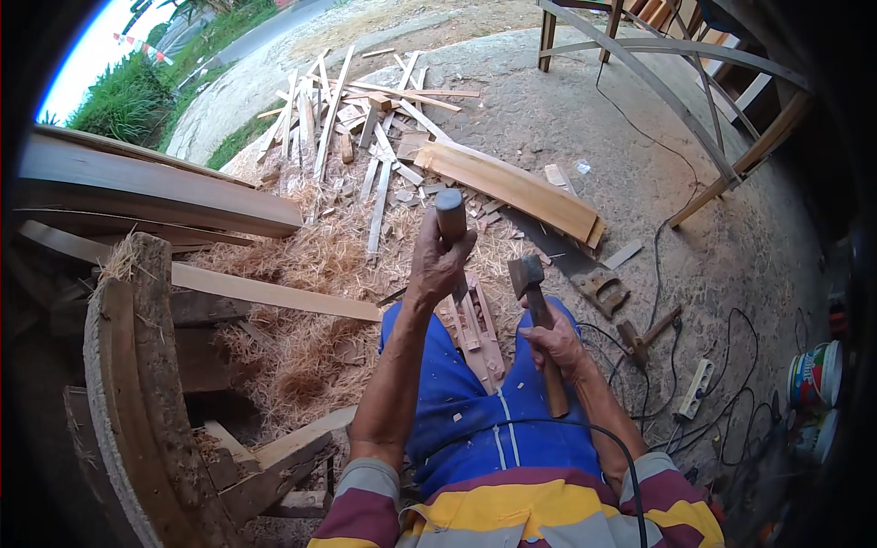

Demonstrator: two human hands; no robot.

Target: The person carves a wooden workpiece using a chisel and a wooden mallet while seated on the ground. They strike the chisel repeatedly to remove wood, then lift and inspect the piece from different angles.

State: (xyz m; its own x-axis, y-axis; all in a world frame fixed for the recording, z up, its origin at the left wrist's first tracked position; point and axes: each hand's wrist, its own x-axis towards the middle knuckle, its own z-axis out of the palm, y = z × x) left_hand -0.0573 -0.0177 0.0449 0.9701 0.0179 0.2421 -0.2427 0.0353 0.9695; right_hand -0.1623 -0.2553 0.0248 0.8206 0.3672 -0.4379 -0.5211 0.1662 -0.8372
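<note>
While the left hand (pixel 442 259) was curled tight round the chisel (pixel 450 216), the right hand (pixel 557 347) clasped the hammer (pixel 540 312), likely stiff and head-heavy, best held mid-shaft.

The bucket label (pixel 808 375) cannot be read.

Grey hammer head (pixel 526 273); blue trousers (pixel 457 393)

Your left hand (pixel 440 262) grips an upright tool (pixel 450 215), apparently a chisel, at the grooved wood (pixel 488 352) between your thighs (pixel 440 358). Your right hand (pixel 558 345) holds a hammer (pixel 540 312), head up, while a handsaw (pixel 604 294) lies on the ground (pixel 744 247) to your right.
</note>
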